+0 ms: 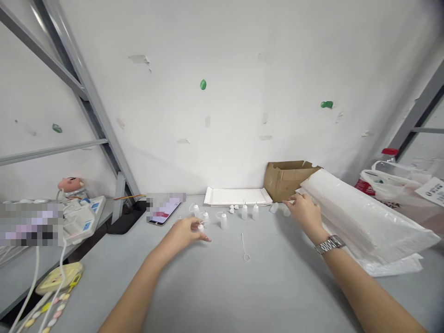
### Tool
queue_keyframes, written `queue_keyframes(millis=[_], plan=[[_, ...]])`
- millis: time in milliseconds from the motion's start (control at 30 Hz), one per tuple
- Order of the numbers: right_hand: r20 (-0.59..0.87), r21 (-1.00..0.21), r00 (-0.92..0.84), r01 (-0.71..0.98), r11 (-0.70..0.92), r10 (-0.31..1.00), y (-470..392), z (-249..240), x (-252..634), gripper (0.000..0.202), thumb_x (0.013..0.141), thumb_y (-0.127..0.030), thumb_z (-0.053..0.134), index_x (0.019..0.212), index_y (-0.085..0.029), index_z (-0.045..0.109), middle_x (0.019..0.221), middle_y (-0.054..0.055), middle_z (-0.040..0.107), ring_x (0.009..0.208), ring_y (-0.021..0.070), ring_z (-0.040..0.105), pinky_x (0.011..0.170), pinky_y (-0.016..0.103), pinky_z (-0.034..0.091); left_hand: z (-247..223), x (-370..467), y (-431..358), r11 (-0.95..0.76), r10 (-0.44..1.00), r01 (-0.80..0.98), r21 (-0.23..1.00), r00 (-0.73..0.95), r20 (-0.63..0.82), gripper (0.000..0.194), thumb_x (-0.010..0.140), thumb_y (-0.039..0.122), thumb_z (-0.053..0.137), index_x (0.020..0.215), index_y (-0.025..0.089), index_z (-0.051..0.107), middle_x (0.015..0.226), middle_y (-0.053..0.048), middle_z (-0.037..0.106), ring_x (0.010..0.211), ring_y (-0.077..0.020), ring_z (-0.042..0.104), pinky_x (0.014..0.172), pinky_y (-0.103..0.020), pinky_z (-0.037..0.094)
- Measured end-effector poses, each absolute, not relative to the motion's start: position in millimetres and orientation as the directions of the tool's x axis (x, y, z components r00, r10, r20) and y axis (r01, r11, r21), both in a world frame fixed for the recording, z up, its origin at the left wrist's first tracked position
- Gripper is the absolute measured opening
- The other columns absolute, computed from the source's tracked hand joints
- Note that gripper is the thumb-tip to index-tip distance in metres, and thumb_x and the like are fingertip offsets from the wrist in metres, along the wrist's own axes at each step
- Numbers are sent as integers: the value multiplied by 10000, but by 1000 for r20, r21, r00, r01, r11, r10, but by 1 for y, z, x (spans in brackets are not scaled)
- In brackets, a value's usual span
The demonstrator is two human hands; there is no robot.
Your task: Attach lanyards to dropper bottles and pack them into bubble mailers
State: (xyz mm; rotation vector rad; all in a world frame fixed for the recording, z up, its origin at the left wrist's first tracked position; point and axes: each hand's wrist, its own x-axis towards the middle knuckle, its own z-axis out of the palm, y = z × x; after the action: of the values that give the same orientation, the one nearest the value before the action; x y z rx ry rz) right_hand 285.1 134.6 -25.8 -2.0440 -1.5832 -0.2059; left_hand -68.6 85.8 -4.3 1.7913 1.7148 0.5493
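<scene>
My left hand (189, 231) is curled around a small white squeeze bottle (200, 228) with a strap at its top, thumb stretched along the front. Close behind it stand similar capped bottles (206, 217), (196, 209), and one more bottle (224, 222) is to the right with its strap loop out. My right hand (305, 210) has its fingertips closed at a translucent bottle body (286, 211), partly hidden by the fingers. Another uncapped body (274, 208) lies tilted beside it. Between the hands are two upright bottles (244, 212), (255, 211), small white caps (233, 209) and a ring-ended strap (246, 252).
A flat white box lid (239, 196) lies against the wall beside an open cardboard box (289, 178). Clear plastic bags (367, 217) cover the right side. A phone (166, 210), black pouch (126, 222) and power strip (85, 219) are at left on the grey table (243, 296).
</scene>
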Motion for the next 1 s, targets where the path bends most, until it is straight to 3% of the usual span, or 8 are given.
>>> queue_keyframes(millis=[100,200,333,567,733,833,900,1000], plan=[[399,-249,274,951,-185,875,135,-27,286,253,825,-308,464,929,-133,615,952,153,609,918,291,561,766,417,359,7,-92,88,-13,977,687,727,163,-136,520,559,387,671,1033,182,612,1061,-82,664,968,-241,606,784,-281,451],[357,-199,239,964,-176,903,135,-29,287,235,820,-295,457,874,-136,621,945,150,620,896,286,573,738,397,366,7,-112,92,38,999,763,645,-23,-33,407,637,301,574,1025,177,583,1028,-98,658,915,-233,620,754,-300,450],[295,-161,202,974,-159,934,134,-32,285,204,792,-270,469,815,-132,618,920,157,640,874,285,581,706,384,369,-10,-122,100,165,984,846,507,-174,-30,309,493,204,658,795,172,601,924,-133,658,863,-312,606,675,-345,423],[193,-186,177,972,-141,965,134,-32,279,187,774,-293,472,685,-159,568,828,145,663,818,285,604,664,375,378,-23,-119,105,225,974,872,434,-209,-86,137,515,157,627,488,200,500,592,-58,632,674,-251,608,566,-290,381],[138,-240,133,966,-97,981,133,-33,274,153,715,-275,546,598,-187,503,646,93,636,672,263,619,557,325,385,-18,-116,101,205,978,839,504,-191,-81,128,498,95,604,475,198,532,484,-23,615,565,-211,598,524,-267,386],[155,-276,114,959,-68,981,127,-27,268,204,695,-291,583,561,-195,462,668,104,621,658,262,614,528,314,390,-6,-114,98,161,974,806,570,-223,41,35,583,160,586,571,189,601,600,-51,667,653,-223,617,590,-291,415],[194,-309,86,951,-22,977,118,-17,259,245,735,-365,553,582,-199,459,732,103,622,676,242,611,539,306,410,7,-109,95,111,949,780,616,-268,169,132,691,248,527,731,184,636,820,-76,693,798,-223,616,688,-305,430],[254,-506,-27,848,156,967,97,-2,236,288,766,-469,520,665,-200,503,707,56,631,633,198,603,535,284,442,22,-93,86,-40,893,674,738,-307,330,277,778,378,448,915,199,609,1044,-55,649,925,-191,590,756,-277,447]])
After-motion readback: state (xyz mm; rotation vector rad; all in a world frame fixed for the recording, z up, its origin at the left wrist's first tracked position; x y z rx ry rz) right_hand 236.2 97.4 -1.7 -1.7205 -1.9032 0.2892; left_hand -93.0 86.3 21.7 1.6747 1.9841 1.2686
